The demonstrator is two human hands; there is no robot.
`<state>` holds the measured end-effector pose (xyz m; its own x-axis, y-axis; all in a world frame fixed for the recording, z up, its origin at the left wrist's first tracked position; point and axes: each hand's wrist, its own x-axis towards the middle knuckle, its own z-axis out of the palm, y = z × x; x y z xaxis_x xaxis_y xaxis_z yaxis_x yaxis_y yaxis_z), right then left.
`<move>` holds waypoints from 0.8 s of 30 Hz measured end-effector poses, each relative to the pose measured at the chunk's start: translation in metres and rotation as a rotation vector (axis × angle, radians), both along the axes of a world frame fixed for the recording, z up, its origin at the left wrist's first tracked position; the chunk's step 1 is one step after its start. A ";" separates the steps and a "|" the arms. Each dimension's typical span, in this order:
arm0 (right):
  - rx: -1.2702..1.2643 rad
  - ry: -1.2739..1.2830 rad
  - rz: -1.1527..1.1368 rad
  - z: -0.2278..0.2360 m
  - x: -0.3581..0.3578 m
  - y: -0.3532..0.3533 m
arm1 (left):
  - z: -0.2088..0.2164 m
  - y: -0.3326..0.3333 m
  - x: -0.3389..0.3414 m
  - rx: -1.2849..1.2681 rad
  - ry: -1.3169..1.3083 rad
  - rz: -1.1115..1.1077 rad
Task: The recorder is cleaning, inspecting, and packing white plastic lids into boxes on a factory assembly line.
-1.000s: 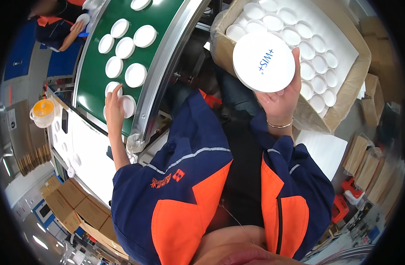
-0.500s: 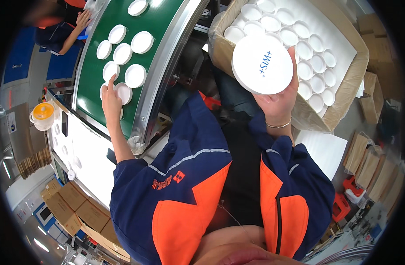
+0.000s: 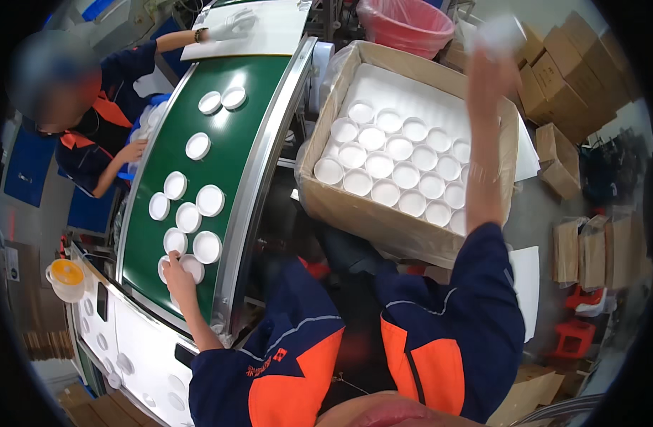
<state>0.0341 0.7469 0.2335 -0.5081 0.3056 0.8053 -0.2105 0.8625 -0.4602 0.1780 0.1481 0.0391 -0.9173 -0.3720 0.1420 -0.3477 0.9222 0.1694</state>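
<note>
On the green conveyor belt [image 3: 230, 139], several shallow round white lids [image 3: 209, 201] lie with their rims up. Among the nearest ones is my left hand [image 3: 180, 281], a finger stretched out and its tip touching a lid [image 3: 175, 240]. My right hand [image 3: 491, 78] is raised over the far right side of a cardboard box [image 3: 383, 222], smeared by motion. A white round lid [image 3: 500, 35] shows blurred at its fingers. Inside the box, rows of white lids [image 3: 399, 148] stand on a white sheet [image 3: 412, 92].
Across the belt a co-worker [image 3: 91, 121] reaches over a white board [image 3: 269, 32]. A pink-lined bin [image 3: 404, 27] stands behind the box. At the left is a white light table [image 3: 138, 356] with a yellow-lidded container [image 3: 66, 274]. Cartons [image 3: 575, 67] are stacked at the right.
My right hand has gone up and away to the far right with the lid. The view has shifted, showing more of the box. My left hand stays at the same lids.
</note>
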 end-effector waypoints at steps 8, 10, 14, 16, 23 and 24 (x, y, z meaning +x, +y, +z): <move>0.364 -0.801 0.325 -0.068 -0.124 0.207 | 0.000 -0.001 -0.006 0.140 0.071 -0.060; 0.060 -0.749 0.538 -0.132 -0.079 0.152 | 0.008 -0.015 0.009 0.131 0.218 -0.080; -0.012 -0.815 0.531 -0.199 0.009 0.091 | 0.041 -0.012 -0.008 0.383 0.696 -0.122; -0.228 -0.894 0.485 -0.207 0.032 0.062 | 0.068 0.038 -0.024 1.021 0.800 -0.302; 0.223 -0.731 0.516 -0.240 0.042 0.024 | 0.096 0.226 -0.057 2.795 0.071 -0.732; 0.202 -0.721 0.565 -0.242 0.046 0.020 | 0.101 0.245 -0.060 2.867 -0.013 -0.793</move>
